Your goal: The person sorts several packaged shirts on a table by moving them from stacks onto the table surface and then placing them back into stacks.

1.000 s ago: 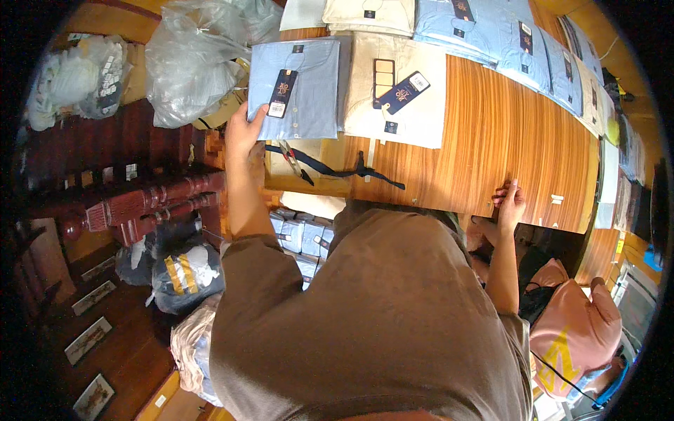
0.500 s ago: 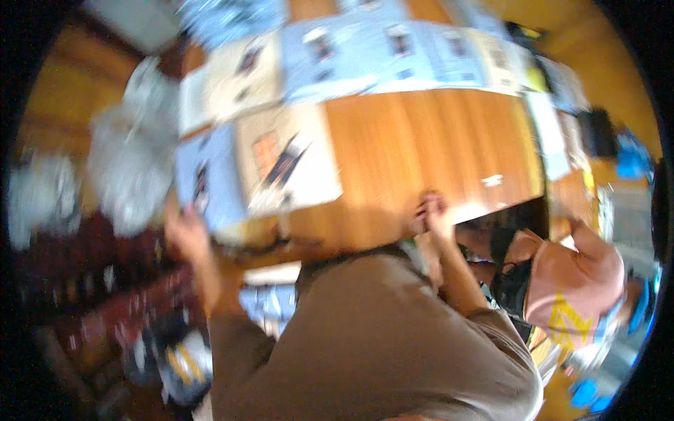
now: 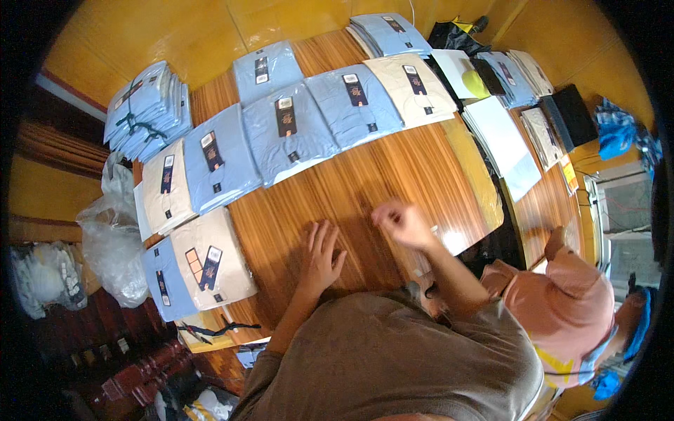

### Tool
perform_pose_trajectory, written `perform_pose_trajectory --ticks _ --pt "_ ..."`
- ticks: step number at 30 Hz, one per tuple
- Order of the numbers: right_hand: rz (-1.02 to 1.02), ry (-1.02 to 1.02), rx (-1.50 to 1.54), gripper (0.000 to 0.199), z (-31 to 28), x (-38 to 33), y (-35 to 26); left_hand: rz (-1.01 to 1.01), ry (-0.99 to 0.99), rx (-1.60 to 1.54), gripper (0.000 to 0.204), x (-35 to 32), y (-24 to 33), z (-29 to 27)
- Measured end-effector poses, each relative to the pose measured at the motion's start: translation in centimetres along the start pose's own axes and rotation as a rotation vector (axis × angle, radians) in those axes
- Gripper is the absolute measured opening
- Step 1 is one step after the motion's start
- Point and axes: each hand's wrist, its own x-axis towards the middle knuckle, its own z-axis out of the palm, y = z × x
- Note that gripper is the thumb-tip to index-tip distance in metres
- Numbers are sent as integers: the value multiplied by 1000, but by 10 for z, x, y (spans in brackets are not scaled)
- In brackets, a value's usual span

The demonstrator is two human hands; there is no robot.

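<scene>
My left hand [image 3: 323, 258] is open, its fingers spread on or just over the bare wooden tabletop [image 3: 316, 203], with nothing in it. To its right, my right hand [image 3: 403, 222] hovers near the tabletop, fingers loosely curled and blurred by motion; whether it holds anything I cannot tell. Nearest my left hand lies a folded cream shirt [image 3: 235, 270] in a clear bag, with a dark tag and an orange-panelled label. Beside that is a blue packed shirt [image 3: 163, 281]. Beyond my hands runs a row of bagged shirts, including a blue one [image 3: 288, 154] and a cream one [image 3: 414, 105].
A tied stack of blue shirts [image 3: 147, 116] stands at the far left, near clear plastic bags [image 3: 116, 238]. Dark straps [image 3: 221, 328] lie at the near left edge. On the right, a second table holds white sheets [image 3: 500, 140]; a person in a pink top [image 3: 558, 309] is close by.
My left hand has moved right, from beside the blue shirt at the table's left onto the bare wood. My right hand has shifted left, away from the near edge. The head view has swung.
</scene>
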Motion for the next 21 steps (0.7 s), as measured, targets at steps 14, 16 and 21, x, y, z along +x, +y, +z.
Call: perform_pose_trajectory --ticks 14,16,21 --pt "39 766 -961 63 -171 453 119 -148 -91 257 73 37 -2 23" --pt "292 684 -1022 76 -179 495 130 -182 -119 237 73 40 -1 21" --pt "248 183 -1034 50 -158 530 110 -294 -132 128 74 23 9 23"
